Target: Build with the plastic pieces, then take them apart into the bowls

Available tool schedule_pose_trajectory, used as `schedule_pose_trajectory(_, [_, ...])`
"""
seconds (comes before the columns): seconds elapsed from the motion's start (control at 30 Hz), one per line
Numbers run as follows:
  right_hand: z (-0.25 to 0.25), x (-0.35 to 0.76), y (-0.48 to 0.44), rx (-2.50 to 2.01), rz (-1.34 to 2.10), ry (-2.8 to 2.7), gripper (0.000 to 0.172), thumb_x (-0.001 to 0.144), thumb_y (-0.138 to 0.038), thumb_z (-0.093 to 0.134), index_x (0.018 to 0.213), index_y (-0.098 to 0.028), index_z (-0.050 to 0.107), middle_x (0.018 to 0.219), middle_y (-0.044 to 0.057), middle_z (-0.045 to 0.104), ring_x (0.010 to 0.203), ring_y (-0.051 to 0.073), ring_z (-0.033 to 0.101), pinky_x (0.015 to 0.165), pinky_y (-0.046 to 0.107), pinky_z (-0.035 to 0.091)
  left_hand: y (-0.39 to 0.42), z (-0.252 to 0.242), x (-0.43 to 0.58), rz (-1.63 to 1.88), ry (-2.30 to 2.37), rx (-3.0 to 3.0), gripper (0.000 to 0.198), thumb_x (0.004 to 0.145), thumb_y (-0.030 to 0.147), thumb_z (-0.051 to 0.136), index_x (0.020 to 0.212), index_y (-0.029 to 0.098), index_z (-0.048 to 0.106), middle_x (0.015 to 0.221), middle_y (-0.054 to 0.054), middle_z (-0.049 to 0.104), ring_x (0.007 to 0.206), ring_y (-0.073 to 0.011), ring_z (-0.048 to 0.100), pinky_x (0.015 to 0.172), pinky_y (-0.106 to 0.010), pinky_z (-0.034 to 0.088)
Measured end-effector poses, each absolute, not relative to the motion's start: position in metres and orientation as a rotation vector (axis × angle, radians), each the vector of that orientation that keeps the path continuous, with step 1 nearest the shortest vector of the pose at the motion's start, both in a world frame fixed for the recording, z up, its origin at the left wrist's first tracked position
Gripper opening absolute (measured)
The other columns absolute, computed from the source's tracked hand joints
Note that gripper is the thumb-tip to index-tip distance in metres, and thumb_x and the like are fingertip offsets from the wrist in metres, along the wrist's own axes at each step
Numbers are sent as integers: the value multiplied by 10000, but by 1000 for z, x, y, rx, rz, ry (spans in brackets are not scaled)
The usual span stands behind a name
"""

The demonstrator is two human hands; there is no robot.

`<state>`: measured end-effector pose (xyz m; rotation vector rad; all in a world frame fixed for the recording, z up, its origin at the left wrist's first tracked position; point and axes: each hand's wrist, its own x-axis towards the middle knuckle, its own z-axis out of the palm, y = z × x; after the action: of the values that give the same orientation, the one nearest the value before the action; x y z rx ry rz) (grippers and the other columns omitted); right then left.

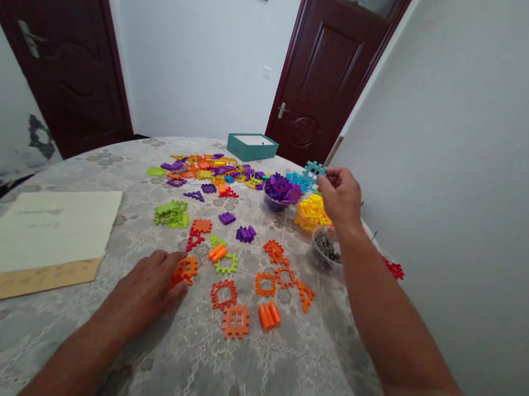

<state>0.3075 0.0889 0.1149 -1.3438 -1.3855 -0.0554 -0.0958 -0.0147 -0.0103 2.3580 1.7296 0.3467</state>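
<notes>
Between the thumb and fingers of my right hand [342, 196] is a teal square building piece [314, 170] with notched edges, held above a bowl of blue pieces [299, 181]. Fingers of my left hand [151, 284] close round an orange notched building piece [188, 268] at the table; part of it is hidden by the hand. Near my right wrist stand a bowl of yellow pieces [312, 210] and a bowl of grey pieces [326, 243]. Loose orange pieces [265, 284], a red square frame [224, 295] and a lime square frame [227, 263] lie to the right of my left hand.
A mixed pile of pieces [213, 168] spreads over the far table, beside a purple bowl [280, 189]. Behind it stands a teal box [251, 147]. A lime stack [172, 213] and purple pieces [245, 233] lie mid-table. Paper [64, 212] lies at left.
</notes>
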Motion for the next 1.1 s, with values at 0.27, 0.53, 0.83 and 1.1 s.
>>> schedule_pose_trajectory(0.27, [121, 354, 222, -2011, -341, -1753, 241, 939, -210, 607, 1107, -173, 777, 1142, 111, 778, 1034, 217, 686, 937, 287, 486, -16, -14, -103, 379, 1726, 2263, 565, 945, 484, 481, 1436, 232, 601, 1337, -128, 647, 1241, -311, 624, 1076, -444, 488])
schedule_pose_trajectory(0.53, [92, 351, 287, -2163, -245, -1892, 273, 860, -127, 682, 1092, -136, 824, 1153, 155, 792, 1104, 235, 708, 950, 245, 484, -20, -9, -102, 311, 1745, 2184, 588, 909, 528, 492, 1405, 256, 653, 1326, -123, 672, 1243, -327, 635, 1093, -480, 502])
schedule_pose_trajectory(0.83, [102, 353, 270, -2148, -318, -1811, 350, 913, -86, 574, 1176, -119, 803, 1210, 178, 775, 1160, 255, 706, 1011, 296, 486, -19, -13, -102, 322, 1733, 2219, 535, 926, 502, 492, 1369, 267, 676, 1302, -119, 676, 1205, -317, 639, 1080, -484, 502])
schedule_pose_trajectory(1.1, [113, 324, 134, -1735, -213, -1853, 315, 959, -208, 531, 1143, -175, 784, 1082, 87, 795, 987, 220, 726, 931, 324, 527, -18, -13, -100, 269, 1711, 2374, 591, 915, 448, 554, 1455, 215, 607, 1314, -145, 651, 1204, -342, 610, 1017, -454, 507])
